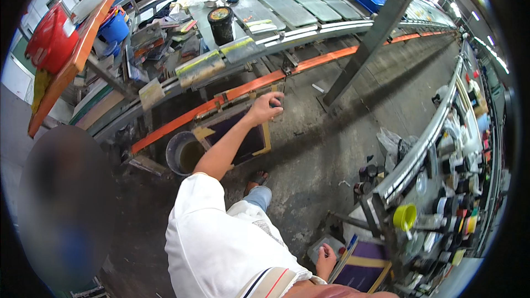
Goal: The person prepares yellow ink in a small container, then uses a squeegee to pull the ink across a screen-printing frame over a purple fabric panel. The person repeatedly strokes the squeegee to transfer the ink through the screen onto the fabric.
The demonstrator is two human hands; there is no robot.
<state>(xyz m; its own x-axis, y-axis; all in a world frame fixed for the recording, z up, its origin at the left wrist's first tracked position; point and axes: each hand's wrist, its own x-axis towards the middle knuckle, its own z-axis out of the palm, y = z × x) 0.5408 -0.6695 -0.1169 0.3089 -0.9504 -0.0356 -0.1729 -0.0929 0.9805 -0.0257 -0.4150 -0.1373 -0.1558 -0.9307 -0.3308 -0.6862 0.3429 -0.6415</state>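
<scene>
While the left arm is stretched forward in the head view, the left hand (267, 109) is seen in front of the upper right part of a purple screen (251, 140), which is set low beside an orange rail (193, 115). Its fingers are curled, with only a small gap left; a dark spot (274, 103) is visible between them, but whether anything is gripped cannot be told. To the screen's left, a bucket (172, 153) is placed. Beyond the rail, a black tub (221, 27) is carried by a long counter (298, 15).

By the body, the right hand (326, 262) is held low, just beside a second screen (361, 269). Its fingers are loosely bent; whether anything is held cannot be told. Farther right, a yellow cup (404, 217) is seen.
</scene>
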